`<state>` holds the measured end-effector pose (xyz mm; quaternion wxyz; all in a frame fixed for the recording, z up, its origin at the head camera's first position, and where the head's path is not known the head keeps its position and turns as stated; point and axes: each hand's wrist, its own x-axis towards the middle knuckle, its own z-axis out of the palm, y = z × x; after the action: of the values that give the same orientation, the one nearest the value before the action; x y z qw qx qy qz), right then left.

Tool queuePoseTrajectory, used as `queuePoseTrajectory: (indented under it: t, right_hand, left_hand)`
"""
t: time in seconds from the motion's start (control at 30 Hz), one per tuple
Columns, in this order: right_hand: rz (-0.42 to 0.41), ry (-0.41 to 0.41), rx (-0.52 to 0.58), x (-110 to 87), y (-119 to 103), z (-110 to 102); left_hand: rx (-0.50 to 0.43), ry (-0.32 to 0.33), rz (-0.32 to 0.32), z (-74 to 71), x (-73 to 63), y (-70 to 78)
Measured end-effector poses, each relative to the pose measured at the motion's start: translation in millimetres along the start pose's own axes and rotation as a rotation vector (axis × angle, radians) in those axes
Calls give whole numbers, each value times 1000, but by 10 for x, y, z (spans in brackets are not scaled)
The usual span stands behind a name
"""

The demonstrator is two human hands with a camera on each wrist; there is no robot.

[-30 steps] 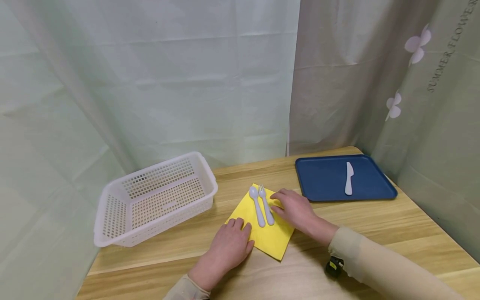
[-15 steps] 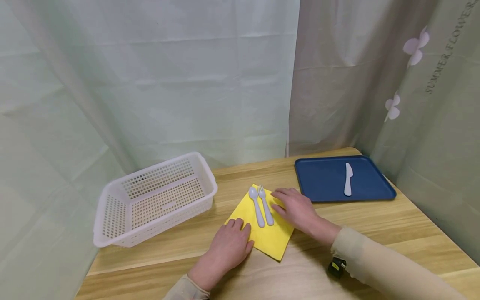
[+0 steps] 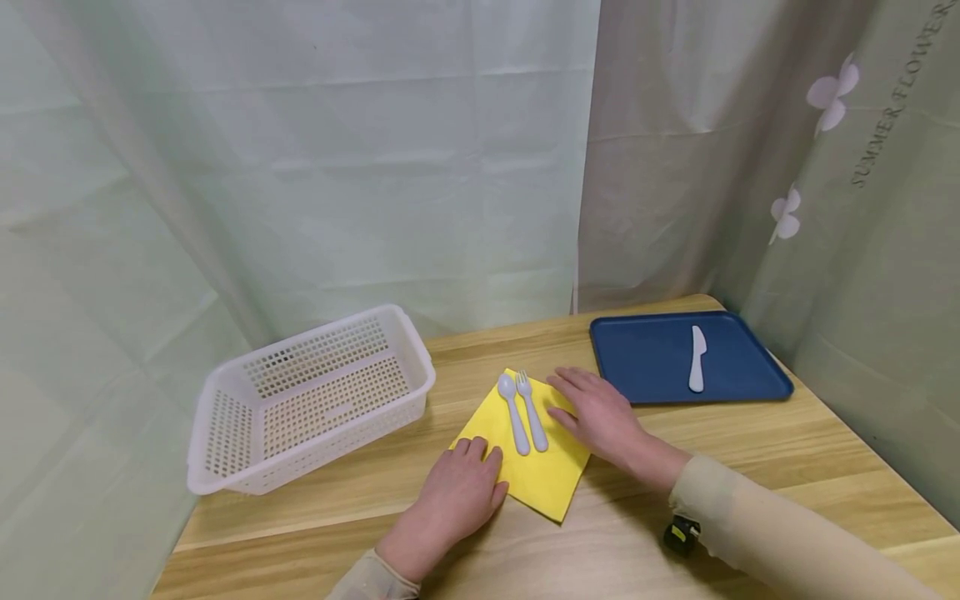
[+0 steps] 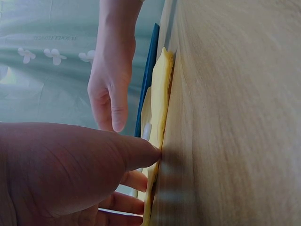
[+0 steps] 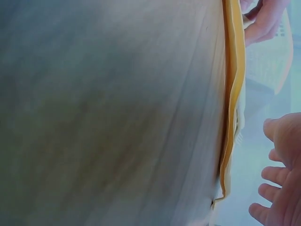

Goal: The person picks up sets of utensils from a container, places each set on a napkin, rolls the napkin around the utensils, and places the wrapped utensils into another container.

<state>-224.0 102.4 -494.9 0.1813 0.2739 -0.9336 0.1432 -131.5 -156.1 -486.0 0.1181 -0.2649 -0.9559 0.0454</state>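
Note:
A folded yellow napkin (image 3: 536,479) lies at an angle on the wooden table. On top of it are a pale spoon (image 3: 513,412) and, just to its right, a pale fork (image 3: 532,412), side by side. My left hand (image 3: 461,492) rests on the napkin's left edge with relaxed fingers; the left wrist view has the thumb (image 4: 141,151) at the folded edge. Over the right edge my right hand (image 3: 596,412) hovers, fingers loosely extended and holding nothing. In the right wrist view its fingers (image 5: 273,175) are spread apart from the napkin (image 5: 233,89).
At left stands a white perforated basket (image 3: 416,400). A blue tray (image 3: 645,358) sits at the back right, bearing a pale knife (image 3: 697,360). Curtains (image 3: 360,167) hang behind and beside the table (image 3: 750,450).
My right hand has shifted slightly right and up, away from the fork. The left hand, napkin, spoon and fork have stayed in place.

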Motion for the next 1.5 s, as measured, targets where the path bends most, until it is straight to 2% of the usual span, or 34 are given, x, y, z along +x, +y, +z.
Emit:
queuePoseTrajectory:
  t: [0.73,1.0,1.23,1.5]
  right_hand:
    - [-7,-7,-27,-4,110,-51]
    - [7,-36,-56,-18,150,-61]
    - [26,-56,-111,-5,206,-60]
    - [28,-54,-130,-27,285,-98]
  left_hand:
    - [12,-16,-1,13,11,1]
    - [-1,-26,-7,7,11,5]
    - [5,2,0,5,-1,8]
    - [2,-2,-3,1,1,9]
